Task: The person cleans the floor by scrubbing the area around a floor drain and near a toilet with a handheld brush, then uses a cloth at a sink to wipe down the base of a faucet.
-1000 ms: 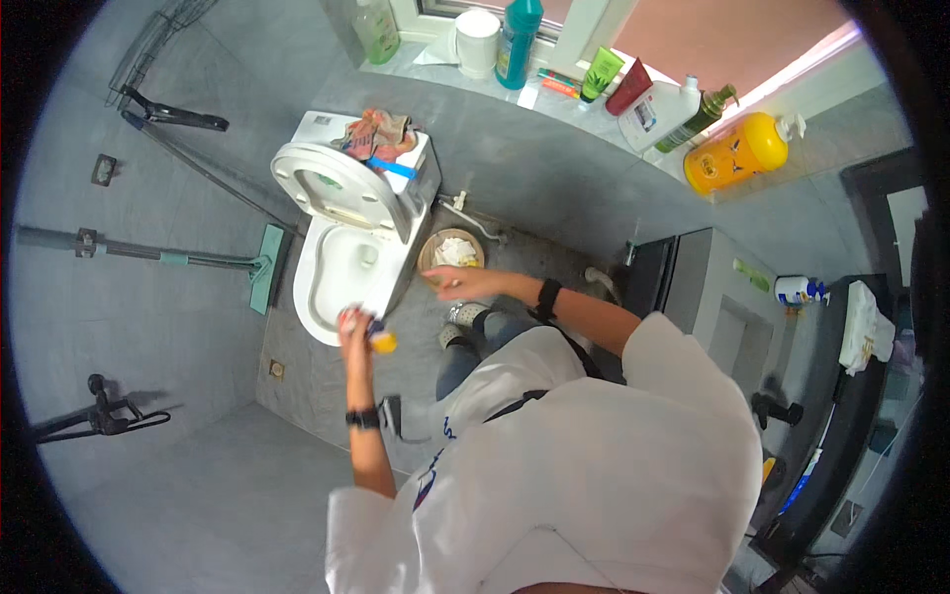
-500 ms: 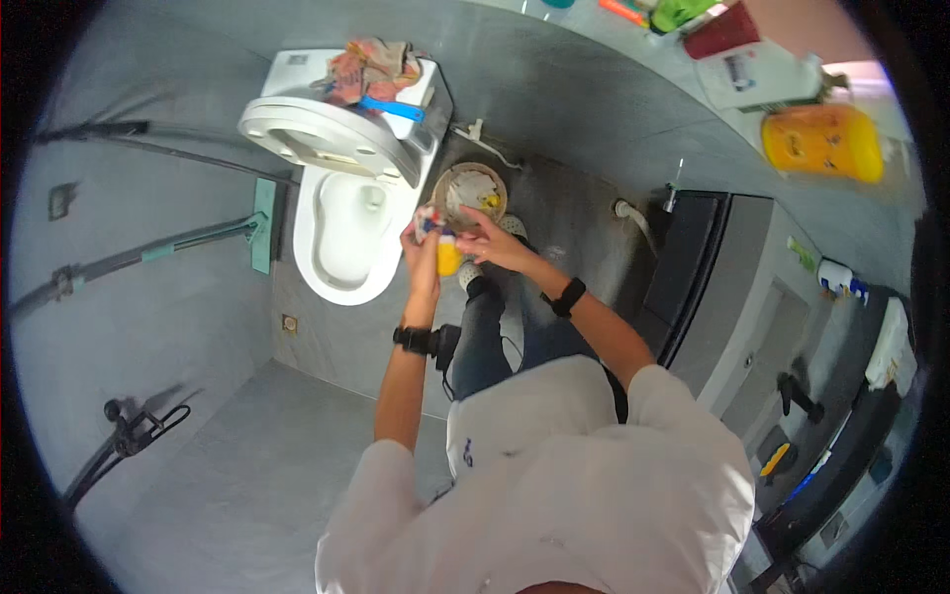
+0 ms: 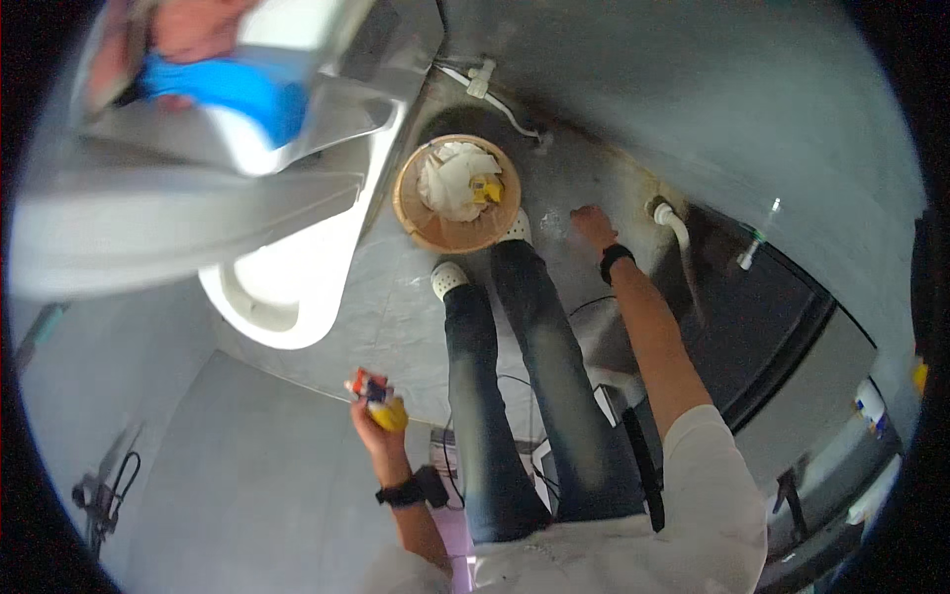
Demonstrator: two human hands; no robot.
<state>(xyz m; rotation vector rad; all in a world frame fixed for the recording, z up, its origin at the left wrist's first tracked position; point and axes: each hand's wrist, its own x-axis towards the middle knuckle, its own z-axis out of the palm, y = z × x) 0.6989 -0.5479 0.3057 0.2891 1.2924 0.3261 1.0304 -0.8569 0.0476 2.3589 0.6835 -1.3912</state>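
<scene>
In my left hand (image 3: 373,433), low over the floor to the left of my legs, is a small yellow item (image 3: 390,415) with a crumpled red, white and dark-blue wrapper (image 3: 370,384) at its upper end. My fingers are closed round it. My right hand (image 3: 595,228) reaches forward to the right of my shoes, near the wall. Its fingers look curled in, and what they hold, if anything, is hidden. Between the toilet and the wall stands a round tan waste bin (image 3: 407,219), holding crumpled white paper (image 3: 450,178) and a yellow scrap (image 3: 485,188).
A white toilet (image 3: 315,322) with its lid raised fills the upper left, blurred. On it lie a reddish cloth (image 3: 198,25) and a blue-handled tool (image 3: 233,84). A white pipe (image 3: 677,226) meets the floor near a dark cabinet (image 3: 762,327). My white clogs (image 3: 450,280) stand near the bin.
My hands have moved apart: the left went down and left with the yellow item and wrapper, the right out to the right. My view has come closer to the bin and toilet.
</scene>
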